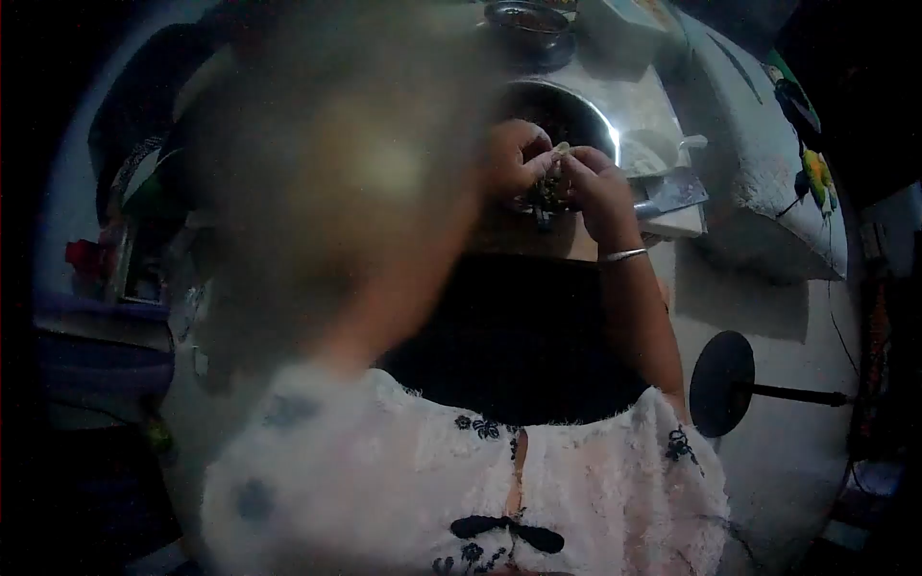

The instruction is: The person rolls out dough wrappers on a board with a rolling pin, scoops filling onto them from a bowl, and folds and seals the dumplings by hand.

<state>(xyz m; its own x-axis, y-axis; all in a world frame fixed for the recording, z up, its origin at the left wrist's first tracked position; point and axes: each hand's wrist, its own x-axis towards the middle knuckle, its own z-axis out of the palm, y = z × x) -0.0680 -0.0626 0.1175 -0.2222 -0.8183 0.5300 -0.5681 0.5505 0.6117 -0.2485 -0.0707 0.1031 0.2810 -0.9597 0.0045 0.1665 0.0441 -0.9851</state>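
Note:
Above a round metal bowl [607,123] with dark, leafy-looking contents, both hands meet at their fingertips. My left hand [519,158] pinches a small pale piece [561,149], which looks like dough. From the other side, my right hand [600,182] grips the same piece between thumb and fingers; a silver bangle is on that wrist. Just right of my right hand lies a cleaver with a broad metal blade [680,190] on a white board. A large blur covers the view left of my left hand and hides what is there.
A dark round pot [528,34] stands beyond the bowl. At the right are a white block-like surface [768,182] with a green and yellow object [818,178] at its edge, and a black disc on a rod [722,384]. A red item [86,257] is at the far left.

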